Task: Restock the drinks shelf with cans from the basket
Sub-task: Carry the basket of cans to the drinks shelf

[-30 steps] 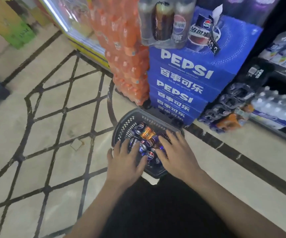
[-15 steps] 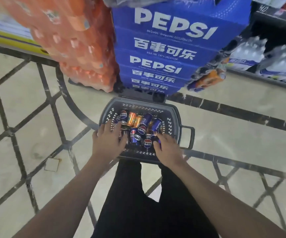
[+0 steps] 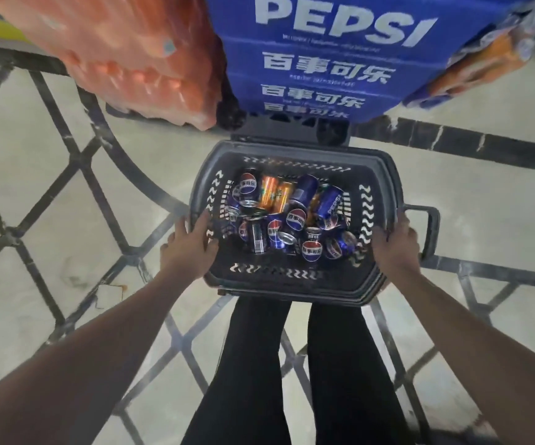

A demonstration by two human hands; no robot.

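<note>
Left hand (image 3: 189,244): rests on the basket's left rim, fingers curled over the edge.
Right hand (image 3: 394,245): grips the basket's right rim, next to the side handle (image 3: 428,232).
Basket (image 3: 292,279): dark grey, on the floor in front of the person's legs (image 3: 292,364).
Cans (image 3: 292,216): blue and orange ones piled inside the basket.
Pepsi boxes (image 3: 324,53): blue stack just behind the basket.
Orange bottle packs (image 3: 125,49): behind the basket, to its left.
</note>
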